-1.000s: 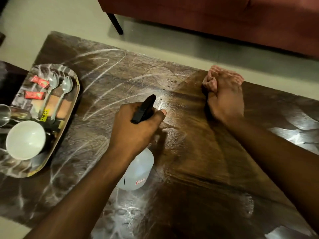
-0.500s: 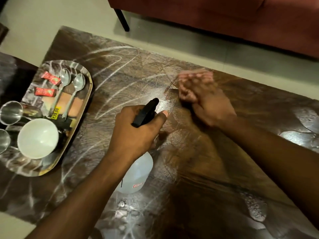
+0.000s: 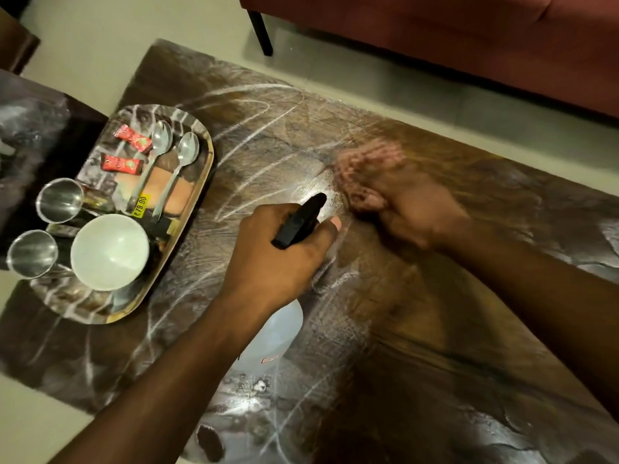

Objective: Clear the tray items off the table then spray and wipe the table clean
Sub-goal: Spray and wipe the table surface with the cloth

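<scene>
- While the left hand (image 3: 281,259) grasps the black trigger head (image 3: 299,221) of a clear bottle (image 3: 271,339), thumb tip against its side, the bottle's body shows at six o'clock of the hand, mostly hidden under the wrist; whether its base touches the desk (image 3: 452,346) cannot be told.
- At two o'clock of the left hand, the right hand (image 3: 412,212) is blurred and clenched over a pink cloth (image 3: 365,169), pressing it onto the desk.
- More cloth shows beyond the fingers at eleven o'clock of the right hand.
- The trigger head's tip points to one o'clock and ends just beside the cloth.
- Across the dark desk run white streaks and a wet shine, brightest between the two hands; droplets glint at six o'clock of the bottle.
- At nine o'clock of the left hand, the tray (image 3: 208,152) lies at the desk's left edge, well apart from both hands.
- In the tray, a white bowl (image 3: 109,251) sits toward six o'clock, with two steel cups (image 3: 60,199) at its nine to eleven o'clock.
- Two spoons (image 3: 157,152) lie side by side toward twelve o'clock of the bowl, their bowls pointing to one o'clock.
- Two red sachets (image 3: 132,137) lie just beside the spoons at their nine to ten o'clock.
- A yellow sticker (image 3: 140,205) shows beside the spoon handles.
- A red sofa (image 3: 469,35) fills the view from twelve to two o'clock, with pale floor (image 3: 100,45) between it and the desk.
</scene>
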The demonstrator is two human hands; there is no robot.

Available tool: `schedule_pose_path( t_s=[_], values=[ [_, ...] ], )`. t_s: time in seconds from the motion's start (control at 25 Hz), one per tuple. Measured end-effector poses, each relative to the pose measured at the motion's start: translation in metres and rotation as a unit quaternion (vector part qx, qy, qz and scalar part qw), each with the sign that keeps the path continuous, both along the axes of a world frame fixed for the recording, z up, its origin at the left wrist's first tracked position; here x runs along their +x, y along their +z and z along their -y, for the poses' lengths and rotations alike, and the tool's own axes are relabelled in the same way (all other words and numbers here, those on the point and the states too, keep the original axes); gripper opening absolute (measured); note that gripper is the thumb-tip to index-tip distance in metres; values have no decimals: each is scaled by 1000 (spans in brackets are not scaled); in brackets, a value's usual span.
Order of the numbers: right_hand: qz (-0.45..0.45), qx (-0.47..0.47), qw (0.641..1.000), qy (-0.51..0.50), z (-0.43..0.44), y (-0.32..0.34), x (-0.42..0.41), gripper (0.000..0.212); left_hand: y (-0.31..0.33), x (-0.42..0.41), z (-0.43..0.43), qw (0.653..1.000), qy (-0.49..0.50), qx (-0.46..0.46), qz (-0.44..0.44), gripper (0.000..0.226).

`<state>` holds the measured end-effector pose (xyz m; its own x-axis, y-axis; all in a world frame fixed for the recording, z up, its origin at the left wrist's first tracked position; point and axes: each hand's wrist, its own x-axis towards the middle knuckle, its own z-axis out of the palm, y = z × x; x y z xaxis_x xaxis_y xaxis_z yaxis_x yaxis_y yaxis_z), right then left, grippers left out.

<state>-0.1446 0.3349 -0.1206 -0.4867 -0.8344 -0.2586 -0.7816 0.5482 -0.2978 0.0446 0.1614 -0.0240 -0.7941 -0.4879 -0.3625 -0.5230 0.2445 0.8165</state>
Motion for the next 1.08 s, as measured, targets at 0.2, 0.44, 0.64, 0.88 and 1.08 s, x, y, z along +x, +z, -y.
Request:
schedule_pose_path(
  t_s=[0.2,0.44,0.64,0.88,1.08],
  values=[
    [-24,-69,928,-364,-33,-5,29,63,-2,40,-7,999,-18,6,51,56],
    [4,17,982,188,-84,0,108,69,-7,93,-12,994,-77,53,57,48],
    [-19,-26,927,-374,-80,-7,122,78,-7,127,-11,987,-111,67,97,55],
    [15,-1,995,95,-11,1,200,69,-9,153,6,989,-111,70,74,51],
    [-6,-9,995,-98,-37,-7,159,73,-16,178,15,988,-134,56,44,51]
  ],
)
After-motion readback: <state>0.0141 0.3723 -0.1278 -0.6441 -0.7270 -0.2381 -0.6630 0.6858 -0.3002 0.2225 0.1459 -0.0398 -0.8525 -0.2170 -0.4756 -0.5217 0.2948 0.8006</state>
